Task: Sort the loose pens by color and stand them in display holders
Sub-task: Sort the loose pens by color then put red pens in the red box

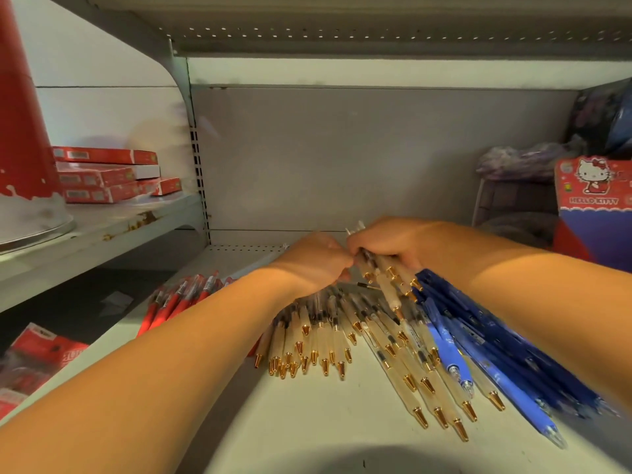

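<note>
Two hands, left point(314, 261) and right point(388, 242), grip frosted, gold cone-tipped pens point(388, 285).

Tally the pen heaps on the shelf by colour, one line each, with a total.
Red pens: 1 heap
Cream pens with gold tips: 1 heap
Blue pens: 1 heap
Total: 3 heaps; single pens overlap too much to count.
</note>
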A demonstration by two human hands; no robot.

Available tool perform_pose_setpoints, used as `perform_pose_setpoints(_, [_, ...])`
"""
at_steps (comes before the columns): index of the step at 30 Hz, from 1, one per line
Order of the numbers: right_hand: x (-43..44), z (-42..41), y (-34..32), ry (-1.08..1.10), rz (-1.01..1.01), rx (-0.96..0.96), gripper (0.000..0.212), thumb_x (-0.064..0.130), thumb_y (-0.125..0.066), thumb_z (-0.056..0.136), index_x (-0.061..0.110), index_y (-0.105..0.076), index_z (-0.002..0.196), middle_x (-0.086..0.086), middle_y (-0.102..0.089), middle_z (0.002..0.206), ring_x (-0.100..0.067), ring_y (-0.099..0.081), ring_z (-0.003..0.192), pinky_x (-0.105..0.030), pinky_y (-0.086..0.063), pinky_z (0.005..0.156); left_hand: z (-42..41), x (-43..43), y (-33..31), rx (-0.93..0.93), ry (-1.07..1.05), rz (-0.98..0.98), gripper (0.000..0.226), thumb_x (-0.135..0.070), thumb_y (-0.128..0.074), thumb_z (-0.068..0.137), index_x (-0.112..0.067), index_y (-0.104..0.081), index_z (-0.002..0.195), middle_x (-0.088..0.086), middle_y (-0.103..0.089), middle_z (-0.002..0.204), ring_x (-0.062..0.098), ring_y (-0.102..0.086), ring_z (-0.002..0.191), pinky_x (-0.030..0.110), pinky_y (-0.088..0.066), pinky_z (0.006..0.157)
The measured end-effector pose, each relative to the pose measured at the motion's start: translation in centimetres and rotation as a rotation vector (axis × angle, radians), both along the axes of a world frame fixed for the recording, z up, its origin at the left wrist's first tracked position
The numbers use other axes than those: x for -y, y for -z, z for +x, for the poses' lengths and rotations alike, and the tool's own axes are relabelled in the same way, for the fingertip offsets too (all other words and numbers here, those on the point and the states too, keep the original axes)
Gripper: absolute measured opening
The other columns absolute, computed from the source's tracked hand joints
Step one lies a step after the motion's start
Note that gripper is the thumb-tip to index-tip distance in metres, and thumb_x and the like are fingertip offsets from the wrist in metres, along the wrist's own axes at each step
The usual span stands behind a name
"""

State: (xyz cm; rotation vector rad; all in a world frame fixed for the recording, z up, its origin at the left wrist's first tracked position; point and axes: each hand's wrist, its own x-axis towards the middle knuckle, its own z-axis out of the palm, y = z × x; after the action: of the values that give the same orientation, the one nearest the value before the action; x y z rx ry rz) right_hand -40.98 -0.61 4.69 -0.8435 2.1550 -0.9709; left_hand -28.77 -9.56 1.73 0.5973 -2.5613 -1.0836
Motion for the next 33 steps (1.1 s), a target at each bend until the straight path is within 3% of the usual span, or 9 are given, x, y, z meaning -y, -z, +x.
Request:
perform_pose_setpoints(2, [0.4, 1.3, 0.6, -0.046, -0.006, 0.077, 0.015, 0.018, -0.058, 0.095, 0.004, -0.064, 0.093, -0.003, -0.065, 0.062, -0.014, -0.061, 0.052, -0.027, -0.053, 0.05, 0.5, 0.1, -0.5, 0.006, -0.036, 0.226, 0.008, -0.019, -0.059, 0.095, -0.012, -0.064, 0.095, 0.002, -0.074, 0.075, 0.012, -0.066, 0.061, 0.025, -0.052, 0.06])
perform_pose_setpoints(4, [0.8, 2.3, 1.3, -0.051, -0.041, 0.152, 0.02, 0.019, -0.055, 0.098, 0.001, -0.063, 0.101, -0.008, -0.065, 0.07, -0.017, -0.063, 0.058, -0.029, -0.054, 0.056, 1.8, 0.4, -0.9, 0.07, -0.009, 0.385, 0.017, -0.019, -0.062, 0.093, -0.007, -0.062, 0.104, 0.011, -0.072, 0.081, 0.015, -0.067, 0.06, 0.025, -0.054, 0.055])
perform_pose_setpoints(9, [1.8, 5.2, 2.5, -0.073, -0.165, 0.419, 0.022, 0.016, -0.046, 0.103, 0.001, -0.062, 0.108, -0.014, -0.07, 0.083, -0.02, -0.07, 0.065, -0.028, -0.055, 0.052, 4.2, 0.5, -1.9, 0.224, 0.027, 0.456, 0.021, -0.01, -0.067, 0.091, -0.002, -0.064, 0.11, 0.009, -0.07, 0.083, 0.013, -0.067, 0.067, 0.021, -0.057, 0.06])
perform_pose_setpoints(14, [1.7, 5.7, 2.7, -0.144, -0.182, 0.539, 0.035, 0.024, -0.042, 0.104, 0.004, -0.049, 0.132, -0.021, -0.064, 0.121, -0.029, -0.068, 0.099, -0.04, -0.056, 0.081, 5.5, 1.0, -1.9, 0.229, -0.052, 0.477, 0.015, 0.0, -0.058, 0.094, 0.001, -0.061, 0.11, 0.013, -0.069, 0.082, 0.015, -0.068, 0.06, 0.023, -0.059, 0.06])
perform_pose_setpoints(18, [0.4, 4.9, 3.0, -0.135, -0.135, 0.45, 0.026, -0.002, -0.048, 0.094, 0.004, -0.048, 0.119, -0.018, -0.053, 0.11, -0.023, -0.059, 0.079, -0.03, -0.053, 0.067, 6.2, 1.6, -1.8, 0.308, -0.114, 0.342, 0.015, -0.003, -0.057, 0.096, 0.004, -0.063, 0.108, 0.017, -0.074, 0.088, 0.017, -0.07, 0.064, 0.025, -0.061, 0.066])
perform_pose_setpoints(22, [-0.5, 4.1, 3.2, -0.101, -0.158, 0.399, 0.023, -0.011, -0.046, 0.093, 0.008, -0.045, 0.106, -0.02, -0.049, 0.106, -0.02, -0.055, 0.068, -0.023, -0.049, 0.051, 6.4, 1.4, -1.8, 0.399, -0.088, 0.086, 0.013, -0.015, -0.055, 0.096, -0.007, -0.064, 0.1, 0.001, -0.076, 0.074, 0.009, -0.066, 0.054, 0.02, -0.048, 0.058])
perform_pose_setpoints(26, [-0.3, 4.5, 2.9, -0.095, -0.163, 0.321, 0.023, -0.013, -0.046, 0.09, 0.007, -0.045, 0.102, -0.017, -0.043, 0.099, -0.022, -0.051, 0.075, -0.022, -0.051, 0.057, 6.2, 0.7, -1.6, 0.555, -0.029, -0.054, 0.022, -0.032, -0.054, 0.096, -0.016, -0.061, 0.082, -0.008, -0.071, 0.063, 0.003, -0.061, 0.048, 0.015, -0.039, 0.048])
perform_pose_setpoints(30, [-0.4, 4.9, 2.5, -0.108, -0.155, 0.262, 0.022, -0.015, -0.045, 0.089, 0.005, -0.049, 0.096, -0.015, -0.043, 0.1, -0.024, -0.051, 0.081, -0.029, -0.054, 0.069, 5.9, 0.5, -1.2, 0.597, 0.005, -0.054, 0.032, -0.041, -0.054, 0.097, -0.018, -0.063, 0.078, -0.009, -0.069, 0.058, 0.002, -0.058, 0.045, 0.022, -0.037, 0.055])
perform_pose_setpoints(33, [-0.8, 5.0, 2.3, -0.108, -0.015, -0.065, 0.027, -0.007, -0.055, 0.091, 0.004, -0.055, 0.116, -0.009, -0.056, 0.102, -0.017, -0.061, 0.086, -0.023, -0.055, 0.066, 5.8, 0.7, -1.2, 0.585, 0.014, -0.044, 0.031, -0.041, -0.054, 0.098, -0.018, -0.063, 0.079, -0.01, -0.068, 0.058, 0.0, -0.058, 0.045, 0.022, -0.036, 0.056])
